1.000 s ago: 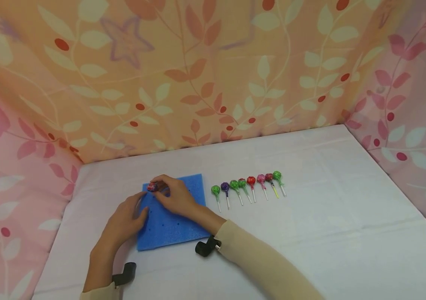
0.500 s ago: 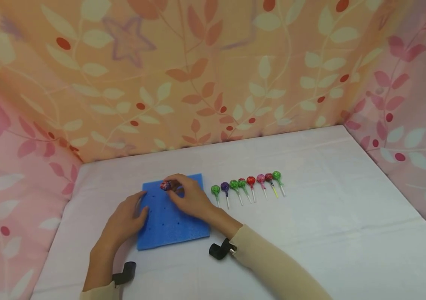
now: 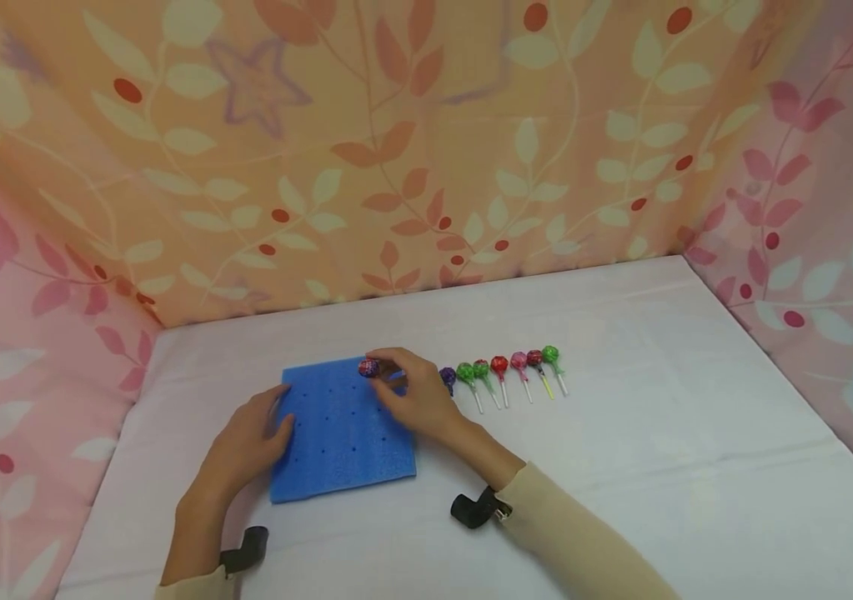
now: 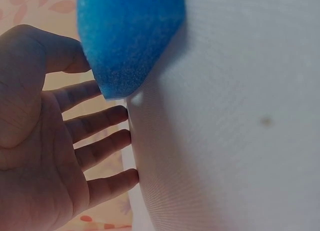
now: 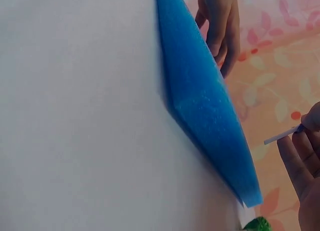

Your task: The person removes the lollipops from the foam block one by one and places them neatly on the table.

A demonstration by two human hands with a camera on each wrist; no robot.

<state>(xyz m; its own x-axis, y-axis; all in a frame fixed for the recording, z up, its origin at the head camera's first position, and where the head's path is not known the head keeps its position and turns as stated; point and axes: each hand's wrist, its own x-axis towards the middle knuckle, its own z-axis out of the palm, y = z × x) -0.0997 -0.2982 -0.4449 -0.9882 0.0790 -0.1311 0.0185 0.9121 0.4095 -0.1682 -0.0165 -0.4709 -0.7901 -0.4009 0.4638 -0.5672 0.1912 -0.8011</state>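
Observation:
My right hand [image 3: 422, 404] pinches a red-and-purple wrapped lollipop [image 3: 369, 367] above the far right part of a blue foam board [image 3: 336, 467] dotted with small holes. In the right wrist view the lollipop's white stick [image 5: 280, 135] points out from between the fingers, apart from the foam; its wrapped head is out of sight there. My left hand [image 3: 246, 437] rests at the board's left edge. The left wrist view shows that hand's fingers fairly straight, with thumb and index finger touching the foam and the other fingertips [image 4: 132, 175] down at the white cloth.
Right of the board lies a row of several wrapped lollipops, among them a purple one [image 3: 447, 377], a red one [image 3: 499, 365] and a green one [image 3: 550, 355]. My right hand hides the row's left end. Floral curtains [image 3: 396, 167] enclose the white table [image 3: 659, 433].
My right hand has carried the lollipop rightward across the board's far side, from its far left corner towards the far right one. The left hand has stayed at the left edge.

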